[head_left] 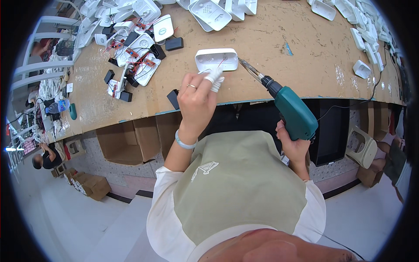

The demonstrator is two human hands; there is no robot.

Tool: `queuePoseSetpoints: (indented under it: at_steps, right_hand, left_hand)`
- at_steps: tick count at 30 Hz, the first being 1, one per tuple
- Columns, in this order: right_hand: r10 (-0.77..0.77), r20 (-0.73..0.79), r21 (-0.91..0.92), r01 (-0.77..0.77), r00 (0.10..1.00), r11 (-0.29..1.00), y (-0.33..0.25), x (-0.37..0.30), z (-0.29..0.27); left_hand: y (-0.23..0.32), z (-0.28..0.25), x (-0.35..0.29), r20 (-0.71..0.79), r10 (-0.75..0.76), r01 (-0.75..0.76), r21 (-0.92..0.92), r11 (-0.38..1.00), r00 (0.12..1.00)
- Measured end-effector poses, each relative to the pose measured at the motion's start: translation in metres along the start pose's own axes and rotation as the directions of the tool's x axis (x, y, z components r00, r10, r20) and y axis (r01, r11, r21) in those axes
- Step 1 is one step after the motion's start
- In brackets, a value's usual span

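Observation:
A white, rounded plastic housing point(205, 60) lies with its hollow side up near the front edge of the table. My left hand point(197, 99), with white wraps on some fingers, reaches over its near rim. Those fingers are bent together, and a thin red wire point(221, 62) shows just beyond their tips; what they pinch is hidden. My right hand point(294, 146) grips the handle of a green pistol-shaped soldering gun point(295, 111) with a black collar. Its long metal tip points at the housing's right end, very close to it.
Black boxy parts and wired white shells point(142, 61) are heaped at the left. A small black block point(173, 99) sits by my left wrist. More white shells point(211, 15) lie along the back and right. The gun's cord point(349, 106) trails right. Cardboard boxes point(124, 142) stand under the table.

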State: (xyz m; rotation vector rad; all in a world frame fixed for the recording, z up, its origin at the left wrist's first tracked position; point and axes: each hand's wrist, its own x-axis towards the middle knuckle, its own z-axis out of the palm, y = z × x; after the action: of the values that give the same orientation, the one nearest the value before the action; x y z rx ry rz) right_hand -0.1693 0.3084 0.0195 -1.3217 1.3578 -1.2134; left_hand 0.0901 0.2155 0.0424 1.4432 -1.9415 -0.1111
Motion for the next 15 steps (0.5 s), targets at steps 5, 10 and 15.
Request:
queuePoseSetpoints:
  at_steps: [5, 10, 15]
  right_hand:
    - [-0.021, 0.007, 0.03, 0.02, 1.0, 0.999, -0.001, -0.001, 0.0]
    - [0.142, -0.069, 0.069, -0.137, 0.988, 0.988, -0.01, 0.001, 0.003]
    - [0.002, -0.009, -0.067, -0.003, 1.0, 0.998, -0.003, 0.009, 0.009]
  left_hand:
    - [-0.006, -0.001, 0.007, 0.075, 0.109, -0.11, 0.011, 0.994, 0.991]
    - [-0.01, 0.006, 0.006, 0.099, 0.082, -0.09, 0.083, 0.992, 0.992]
    - [-0.004, 0.028, 0.02, -0.022, 0.04, -0.034, 0.224, 0.974, 0.999]
